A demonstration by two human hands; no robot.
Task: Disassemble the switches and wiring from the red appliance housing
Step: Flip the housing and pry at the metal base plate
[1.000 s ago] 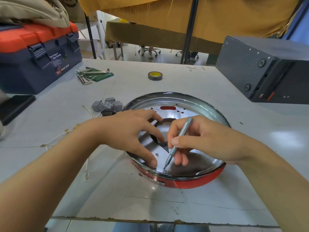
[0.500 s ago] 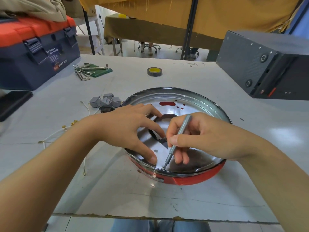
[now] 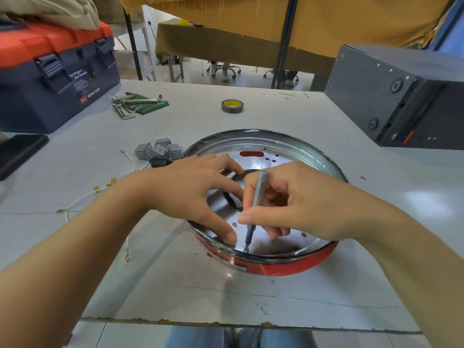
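Both hands (image 3: 190, 194) unmoved, screwdriver (image 3: 253, 209) — steeper

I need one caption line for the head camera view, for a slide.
Right hand sets a screwdriver on a rim screw while the left hand steadies the red housing.

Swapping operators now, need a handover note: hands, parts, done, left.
Right hand pinches the screwdriver, tip on a screw at the near rim of the red housing.
Left hand rests spread on the housing's metal plate, steadying it.
Done: grey switches and white wires lie on the table, left of the housing.
Left: back out that screw; whether more parts sit under the plate cannot be seen.
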